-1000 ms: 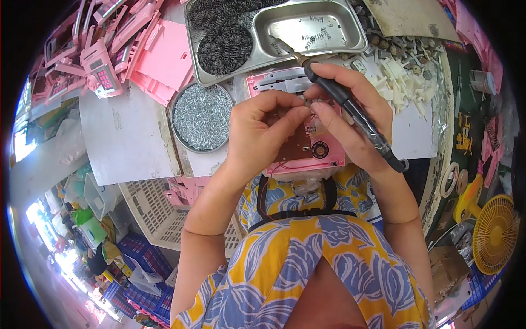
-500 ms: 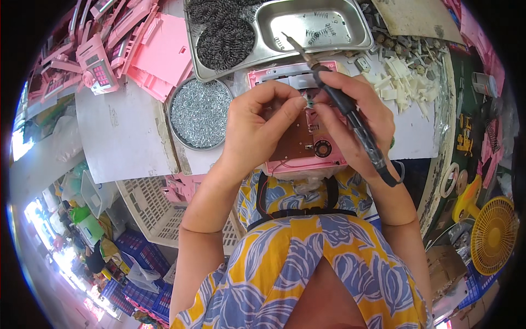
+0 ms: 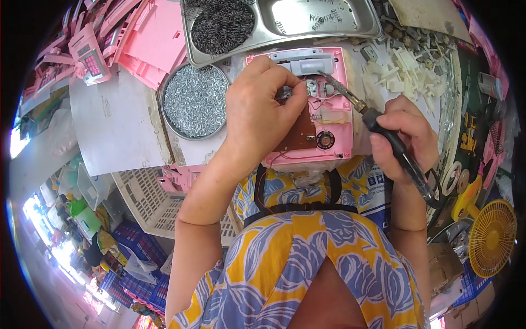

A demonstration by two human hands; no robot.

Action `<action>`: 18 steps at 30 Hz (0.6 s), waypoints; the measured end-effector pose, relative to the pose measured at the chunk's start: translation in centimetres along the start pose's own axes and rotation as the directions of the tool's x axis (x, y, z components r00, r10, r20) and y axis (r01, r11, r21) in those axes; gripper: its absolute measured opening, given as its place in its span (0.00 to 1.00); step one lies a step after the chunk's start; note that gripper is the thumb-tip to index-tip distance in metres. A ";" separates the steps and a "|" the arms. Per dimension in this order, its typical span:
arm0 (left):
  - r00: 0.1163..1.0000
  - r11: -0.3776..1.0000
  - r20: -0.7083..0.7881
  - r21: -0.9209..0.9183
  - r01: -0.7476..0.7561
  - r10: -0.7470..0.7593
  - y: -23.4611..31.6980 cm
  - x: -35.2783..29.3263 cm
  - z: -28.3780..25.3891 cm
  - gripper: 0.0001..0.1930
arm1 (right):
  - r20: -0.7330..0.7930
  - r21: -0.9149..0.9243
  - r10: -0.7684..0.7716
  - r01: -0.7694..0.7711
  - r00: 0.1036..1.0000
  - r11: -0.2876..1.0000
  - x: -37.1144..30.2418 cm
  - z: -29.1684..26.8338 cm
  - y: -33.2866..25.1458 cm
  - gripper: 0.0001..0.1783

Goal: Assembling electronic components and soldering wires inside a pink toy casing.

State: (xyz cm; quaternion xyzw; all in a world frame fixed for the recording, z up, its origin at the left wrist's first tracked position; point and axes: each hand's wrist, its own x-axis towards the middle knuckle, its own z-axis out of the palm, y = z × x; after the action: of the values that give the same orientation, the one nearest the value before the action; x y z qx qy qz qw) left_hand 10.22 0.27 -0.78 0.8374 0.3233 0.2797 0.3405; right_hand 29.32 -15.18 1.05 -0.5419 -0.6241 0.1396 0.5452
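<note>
A pink plastic housing (image 3: 347, 124) lies on the table in front of me, with a brown circuit board (image 3: 296, 133), a round black speaker (image 3: 325, 140), a small spring and thin wires inside. My left hand (image 3: 266, 107) is over its left side, thumb and forefinger pinched together beside a small metal part (image 3: 311, 86); whatever they pinch is too small to make out. My right hand (image 3: 408, 137) is wrapped round the black handle of a soldering iron (image 3: 388, 131). The iron slants to the upper left, its tip above the housing near a grey plastic piece (image 3: 309, 67).
A round tray of small screws (image 3: 195, 101) stands left of the housing. Behind it is a metal compartment tray (image 3: 285, 39) with dark springs. Pink plastic parts (image 3: 150, 41) pile up at the far left, white plastic pieces (image 3: 408, 71) at the right. A yellow fan (image 3: 492, 238) stands lower right.
My right hand has drawn back to the right and toward me with the soldering iron, away from my left fingertips. Its tip has come down over the housing. My left hand stays pinched.
</note>
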 end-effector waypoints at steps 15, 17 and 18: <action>0.998 0.999 -0.050 0.025 -0.049 0.050 -0.2 0.1 0.3 0.06 | 0.052 -0.054 -0.047 0.050 0.998 0.997 0.5 1.0 0.3 0.16; 0.996 0.997 -0.051 0.042 -0.069 0.072 -0.2 0.1 0.3 0.06 | 0.053 -0.058 -0.046 0.049 0.998 0.997 0.6 1.1 0.4 0.16; 0.995 0.996 -0.052 0.051 -0.080 0.082 -0.2 0.1 0.3 0.06 | 0.052 -0.062 -0.047 0.050 0.998 0.997 0.7 1.1 0.4 0.16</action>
State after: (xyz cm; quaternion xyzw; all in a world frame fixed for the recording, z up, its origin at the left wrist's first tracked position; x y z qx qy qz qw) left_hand 10.41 0.37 -1.06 0.8500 0.3049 0.3080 0.2995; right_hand 28.75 -14.05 0.70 -0.5399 -0.6549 0.1201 0.5150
